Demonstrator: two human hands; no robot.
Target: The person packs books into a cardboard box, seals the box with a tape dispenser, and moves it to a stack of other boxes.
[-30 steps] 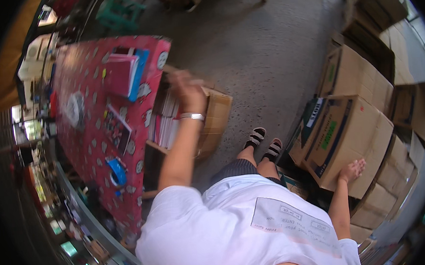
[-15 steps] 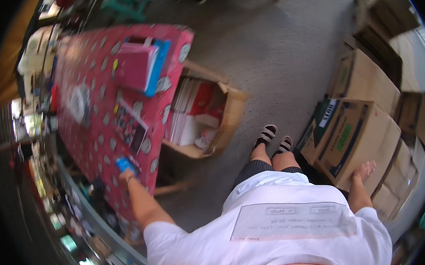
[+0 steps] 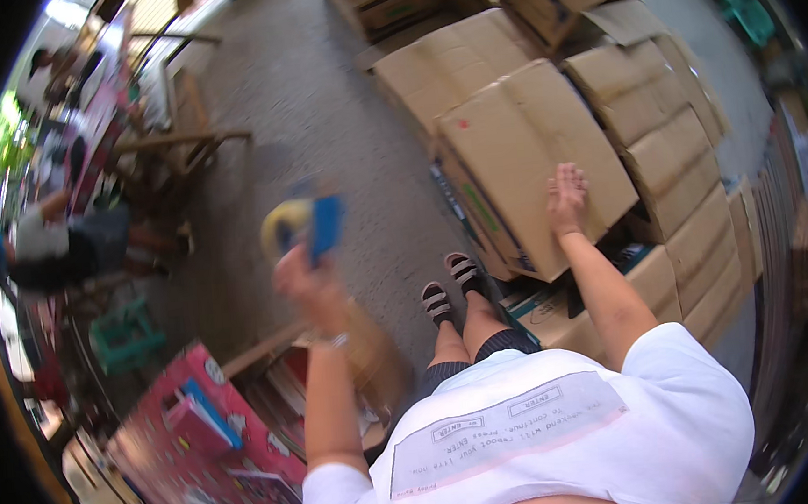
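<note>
My left hand [image 3: 308, 285] is raised over the floor, closed round a tape dispenser [image 3: 326, 226] with a blue body and a yellowish tape roll; motion blurs both. On the top of a large closed cardboard box [image 3: 517, 122] my right hand [image 3: 568, 201] lies with its fingers stretched out, holding nothing. The top flaps meet along a seam near that hand. Under and beside this box are other cardboard boxes [image 3: 604, 299].
At lower left stands a table with a red patterned cover [image 3: 159, 438], bearing folders [image 3: 205, 418]. An opened carton [image 3: 369, 353] is partly behind my left arm. Stacked boxes [image 3: 669, 154] line the right. A green stool [image 3: 126, 337] and a person [image 3: 57, 243] are at left.
My left hand has lifted the tape dispenser off the table and swung it right, toward the boxes. The view has turned right. My right hand is still on the box.
</note>
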